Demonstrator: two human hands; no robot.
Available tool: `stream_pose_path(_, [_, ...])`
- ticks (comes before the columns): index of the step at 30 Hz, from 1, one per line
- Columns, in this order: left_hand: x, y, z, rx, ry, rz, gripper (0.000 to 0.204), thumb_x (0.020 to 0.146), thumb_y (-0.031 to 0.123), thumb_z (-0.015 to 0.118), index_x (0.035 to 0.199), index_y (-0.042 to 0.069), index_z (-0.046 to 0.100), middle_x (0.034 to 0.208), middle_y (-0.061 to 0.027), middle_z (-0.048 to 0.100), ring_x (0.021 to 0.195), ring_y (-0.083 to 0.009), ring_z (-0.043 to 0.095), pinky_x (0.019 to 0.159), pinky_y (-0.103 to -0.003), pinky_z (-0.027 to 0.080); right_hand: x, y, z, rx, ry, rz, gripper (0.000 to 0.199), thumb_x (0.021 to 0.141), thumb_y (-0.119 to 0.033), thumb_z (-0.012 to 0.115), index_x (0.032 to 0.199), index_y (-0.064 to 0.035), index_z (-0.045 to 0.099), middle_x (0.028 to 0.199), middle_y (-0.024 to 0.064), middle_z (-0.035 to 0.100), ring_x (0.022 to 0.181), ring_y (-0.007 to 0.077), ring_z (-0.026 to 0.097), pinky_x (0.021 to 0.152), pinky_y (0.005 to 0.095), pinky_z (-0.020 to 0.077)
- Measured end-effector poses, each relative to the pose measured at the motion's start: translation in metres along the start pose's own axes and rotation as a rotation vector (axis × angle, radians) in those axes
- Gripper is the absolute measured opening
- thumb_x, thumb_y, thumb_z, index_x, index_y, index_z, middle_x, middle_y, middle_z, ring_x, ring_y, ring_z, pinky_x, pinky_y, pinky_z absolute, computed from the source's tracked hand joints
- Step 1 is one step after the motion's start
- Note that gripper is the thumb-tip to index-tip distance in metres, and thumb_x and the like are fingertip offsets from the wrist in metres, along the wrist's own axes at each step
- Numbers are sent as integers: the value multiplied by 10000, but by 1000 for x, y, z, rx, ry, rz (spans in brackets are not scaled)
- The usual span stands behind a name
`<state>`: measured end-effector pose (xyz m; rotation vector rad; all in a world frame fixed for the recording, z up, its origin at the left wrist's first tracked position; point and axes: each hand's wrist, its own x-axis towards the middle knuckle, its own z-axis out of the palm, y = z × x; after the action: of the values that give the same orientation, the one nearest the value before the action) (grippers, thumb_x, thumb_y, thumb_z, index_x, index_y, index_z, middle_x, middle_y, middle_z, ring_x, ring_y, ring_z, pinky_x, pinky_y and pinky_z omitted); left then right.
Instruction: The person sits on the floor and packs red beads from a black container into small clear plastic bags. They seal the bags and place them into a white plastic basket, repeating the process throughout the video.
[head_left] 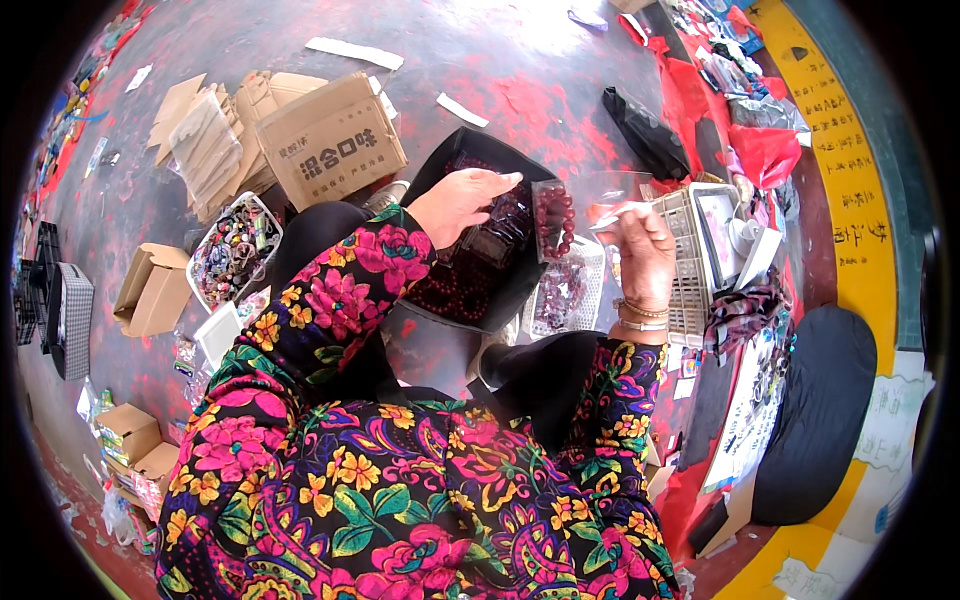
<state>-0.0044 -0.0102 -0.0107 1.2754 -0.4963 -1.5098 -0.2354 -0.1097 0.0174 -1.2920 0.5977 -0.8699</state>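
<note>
A black bin (515, 285) between my knees holds dark red bead strings and several clear-wrapped packets (495, 240). Over its left side, my left hand (462, 205) has its fingers stretched out and holds nothing. To the right, my right hand (642, 250) is closed, pinching a clear plastic bag (612, 186) near its edge, where a small white strip (618, 212) shows. At the bag's other end, beside the bin's right wall, is a dark red bead bracelet (556, 222). Part of the bag is hard to see because it is transparent.
A white basket (530, 318) of bagged beads stands right of the bin, with a pale crate (685, 285) beyond. At left are a white basket (203, 290) of assorted small items, cardboard boxes (333, 140) and flattened cardboard (200, 150). A black oval cushion (818, 415) lies far right.
</note>
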Motion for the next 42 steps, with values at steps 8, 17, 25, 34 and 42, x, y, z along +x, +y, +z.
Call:
stream_pose_path(8, [-10,11,14,-344,-395,57,332,919,317,507,1079,30,556,1081,-83,595,957,-213,589,844,-365,469,11,18,-17,521,32,60,212,876,-192,578,1029,-51,542,1034,171,618,990,293,601,727,318,512])
stream_pose_path(17, [-18,44,4,539,127,652,273,939,194,479,992,-28,630,791,23,583,711,-31,493,649,-183,414,15,43,-16,433,51,449,277,894,-208,533,1052,18,553,1019,210,623,941,312,623,813,347,516])
stream_pose_path(25, [-20,46,-2,615,38,714,248,933,175,482,950,-13,642,778,4,591,720,-60,516,658,-204,422,10,41,10,560,-287,455,436,905,-309,530,1206,4,483,1087,199,598,1003,288,597,734,323,498])
stream_pose_path(34, [-27,56,-4,505,-96,488,297,933,213,468,910,-40,622,832,-59,635,779,-94,584,723,-228,461,10,32,7,492,-414,332,509,914,-307,505,1283,30,406,1139,184,575,1046,323,577,779,339,513])
stream_pose_path(42, [-24,51,-15,503,-354,450,267,935,179,449,833,-27,585,768,-34,605,741,-118,582,687,-245,464,9,25,8,253,-595,349,629,840,-321,588,1293,60,376,1196,259,523,1082,323,555,874,350,467])
